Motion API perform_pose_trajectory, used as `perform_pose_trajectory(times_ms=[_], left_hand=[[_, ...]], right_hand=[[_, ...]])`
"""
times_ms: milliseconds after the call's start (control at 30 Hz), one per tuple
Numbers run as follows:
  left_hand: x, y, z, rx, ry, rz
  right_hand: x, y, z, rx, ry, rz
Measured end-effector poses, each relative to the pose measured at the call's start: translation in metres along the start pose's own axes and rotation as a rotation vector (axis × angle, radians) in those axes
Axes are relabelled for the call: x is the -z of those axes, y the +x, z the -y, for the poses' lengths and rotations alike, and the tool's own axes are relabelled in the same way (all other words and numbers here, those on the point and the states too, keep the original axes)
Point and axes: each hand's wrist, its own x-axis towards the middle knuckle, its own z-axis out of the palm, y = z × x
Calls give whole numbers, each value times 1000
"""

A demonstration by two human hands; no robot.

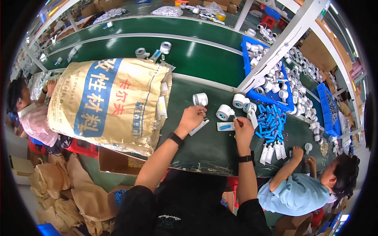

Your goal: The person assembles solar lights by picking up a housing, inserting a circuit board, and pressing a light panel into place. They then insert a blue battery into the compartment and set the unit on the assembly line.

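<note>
My left hand [193, 117] is closed in a pinch just below a white round-headed housing [200, 99]. Under its fingers a white handle piece [199, 127] lies on the green bench. My right hand [244, 129] pinches too, its fingertips by a second housing [224, 112] with a dark round opening. What either pinch holds is too small to make out. Left of my right fingers, a white handle shell [220, 126] has a blue cylindrical cell in it. More white housings [239, 100] stand beyond that hand.
Blue cells [271, 122] are heaped to the right, with white handle pieces [272, 152] in front. A blue crate [289, 103] of white housings stands behind. A big paper sack [106, 100] fills the left. Co-workers sit at the right [301, 192] and left [37, 118].
</note>
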Motion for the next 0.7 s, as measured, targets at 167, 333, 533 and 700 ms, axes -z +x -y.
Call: perform_pose_trajectory(times_ms=[167,333,533,700], left_hand=[[-1,1,4,-32,28,-12],[-2,-1,5,-10,-10,-7],[8,-33,-18,-86,334,-141],[32,1,-26,-384,548,-375]], right_hand=[[-1,0,-1,-17,3,8],[1,-2,2,-27,13,5],[11,-4,2,-83,49,232],[-17,15,29,115,20,288]])
